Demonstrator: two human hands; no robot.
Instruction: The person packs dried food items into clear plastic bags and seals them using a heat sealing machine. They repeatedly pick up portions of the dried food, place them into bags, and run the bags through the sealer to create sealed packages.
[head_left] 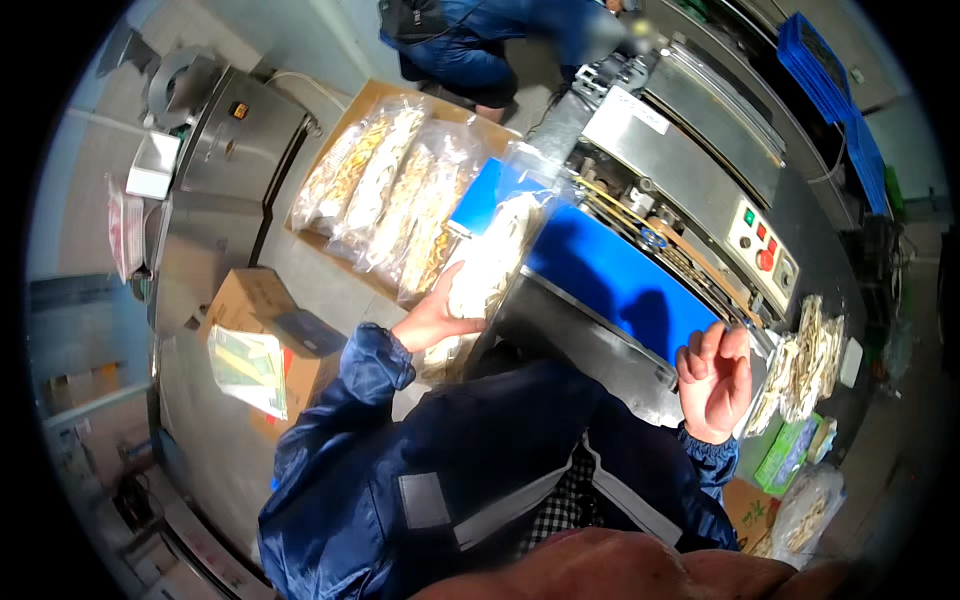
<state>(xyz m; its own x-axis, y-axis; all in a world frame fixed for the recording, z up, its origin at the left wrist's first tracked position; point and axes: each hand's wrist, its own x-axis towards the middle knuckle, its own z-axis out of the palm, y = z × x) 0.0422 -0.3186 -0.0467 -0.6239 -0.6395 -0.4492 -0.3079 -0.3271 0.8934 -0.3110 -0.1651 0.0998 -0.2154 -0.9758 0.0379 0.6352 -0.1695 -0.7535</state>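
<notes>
My left hand [432, 318] grips the near end of a long clear plastic bag [493, 257] of pale dried strips, its thumb on the near side. The bag slants from the blue conveyor belt [625, 285] toward my body, and its far end lies by the sealing machine [690, 170]. Over the belt's right end, my right hand [715, 385] is raised palm up with fingers loosely curled and apart, holding nothing. Left of the held bag, a cardboard box [330, 240] contains several similar filled bags [405, 195].
More pale bundles [803, 365] lie on the right, above a green box [785, 455]. A carton [250, 295] with flat printed bags [248, 370] on it stands at left. A co-worker in blue [520, 30] bends at the far side. Blue crates [815, 65] stand far right.
</notes>
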